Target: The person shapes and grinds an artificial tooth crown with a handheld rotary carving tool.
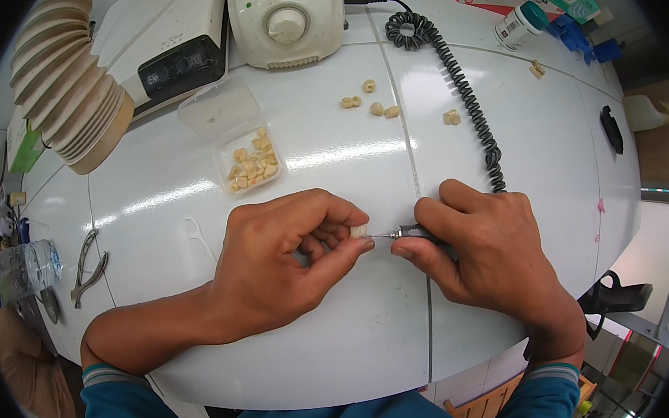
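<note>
My left hand (277,244) pinches a small cream-coloured dental crown (359,231) between thumb and fingertips, above the white tiled table (326,318). My right hand (481,244) is closed around a dark rotary handpiece (414,231). Its thin metal bur (380,235) points left and reaches the crown; whether it cuts into it I cannot tell. A coiled black cord (463,78) runs up from near the right hand. Beyond the left hand, a clear plastic box (221,161) with its lid (221,107) raised holds many similar crowns (252,159).
Several loose crowns (377,109) lie past my hands. A cream control unit (286,24) with a dial stands at the back, beside a ribbed suction hose (70,70). Pliers (90,270) and a plastic bottle (19,271) are at left; a white jar (519,25) is back right.
</note>
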`<move>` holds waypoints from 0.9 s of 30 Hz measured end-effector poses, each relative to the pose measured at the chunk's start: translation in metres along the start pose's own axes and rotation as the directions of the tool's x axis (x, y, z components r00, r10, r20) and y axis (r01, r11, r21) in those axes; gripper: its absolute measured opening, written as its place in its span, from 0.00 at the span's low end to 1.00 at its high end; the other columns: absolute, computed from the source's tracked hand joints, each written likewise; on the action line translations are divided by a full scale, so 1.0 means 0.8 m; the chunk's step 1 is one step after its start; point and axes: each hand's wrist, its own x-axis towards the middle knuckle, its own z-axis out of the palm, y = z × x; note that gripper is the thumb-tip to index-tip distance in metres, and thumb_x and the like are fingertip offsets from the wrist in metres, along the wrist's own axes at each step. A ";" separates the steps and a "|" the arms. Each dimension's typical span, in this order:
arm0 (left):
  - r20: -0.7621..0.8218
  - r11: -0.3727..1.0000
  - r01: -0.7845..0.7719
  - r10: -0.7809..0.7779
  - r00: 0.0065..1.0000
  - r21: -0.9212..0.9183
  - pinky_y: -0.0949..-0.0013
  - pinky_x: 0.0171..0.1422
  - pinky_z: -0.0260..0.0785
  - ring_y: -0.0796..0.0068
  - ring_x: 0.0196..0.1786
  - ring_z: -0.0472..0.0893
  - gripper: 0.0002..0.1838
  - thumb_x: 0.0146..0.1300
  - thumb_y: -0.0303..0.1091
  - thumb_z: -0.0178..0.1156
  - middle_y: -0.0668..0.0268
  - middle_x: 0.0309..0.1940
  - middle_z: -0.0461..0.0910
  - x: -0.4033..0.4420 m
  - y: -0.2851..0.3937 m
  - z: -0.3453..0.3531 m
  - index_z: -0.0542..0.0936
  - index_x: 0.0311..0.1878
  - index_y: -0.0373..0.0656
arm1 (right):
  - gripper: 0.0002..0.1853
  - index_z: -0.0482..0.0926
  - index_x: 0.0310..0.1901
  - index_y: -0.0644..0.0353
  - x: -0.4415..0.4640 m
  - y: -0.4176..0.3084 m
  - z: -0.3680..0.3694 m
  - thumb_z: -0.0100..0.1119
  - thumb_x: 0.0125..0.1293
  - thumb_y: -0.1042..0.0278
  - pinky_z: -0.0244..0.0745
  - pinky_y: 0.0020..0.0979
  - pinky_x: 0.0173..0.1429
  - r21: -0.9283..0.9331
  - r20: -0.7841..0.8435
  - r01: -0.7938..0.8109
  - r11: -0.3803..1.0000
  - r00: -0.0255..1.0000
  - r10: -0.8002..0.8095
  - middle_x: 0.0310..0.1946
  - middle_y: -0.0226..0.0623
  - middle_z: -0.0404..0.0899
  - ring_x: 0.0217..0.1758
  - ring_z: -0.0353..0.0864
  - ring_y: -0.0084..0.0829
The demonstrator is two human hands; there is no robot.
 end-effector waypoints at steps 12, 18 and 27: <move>0.012 1.000 -0.025 0.025 1.000 -0.017 0.77 0.44 0.83 0.78 0.42 0.92 0.13 0.71 0.23 0.79 0.60 0.41 0.93 -0.001 -0.001 -0.001 0.90 0.55 0.35 | 0.26 0.89 0.39 0.56 0.000 0.002 0.003 0.67 0.82 0.38 0.67 0.40 0.22 0.021 -0.033 0.005 1.000 0.999 -0.005 0.25 0.35 0.79 0.16 0.78 0.36; 0.017 0.996 -0.085 0.084 0.996 0.010 0.76 0.42 0.81 0.76 0.43 0.91 0.14 0.69 0.19 0.75 0.60 0.44 0.91 0.001 -0.001 -0.003 0.92 0.56 0.37 | 0.26 0.88 0.40 0.55 0.000 0.000 0.000 0.66 0.83 0.38 0.70 0.42 0.24 0.008 -0.006 -0.009 1.000 1.000 0.009 0.26 0.36 0.80 0.19 0.80 0.39; 0.004 0.993 -0.119 0.119 0.993 -0.015 0.72 0.39 0.81 0.74 0.40 0.90 0.14 0.72 0.18 0.72 0.61 0.45 0.88 0.002 -0.003 -0.002 0.91 0.58 0.38 | 0.25 0.87 0.39 0.55 0.001 -0.001 -0.003 0.67 0.82 0.38 0.72 0.43 0.24 0.024 0.009 -0.021 0.999 1.000 0.021 0.27 0.36 0.79 0.20 0.82 0.41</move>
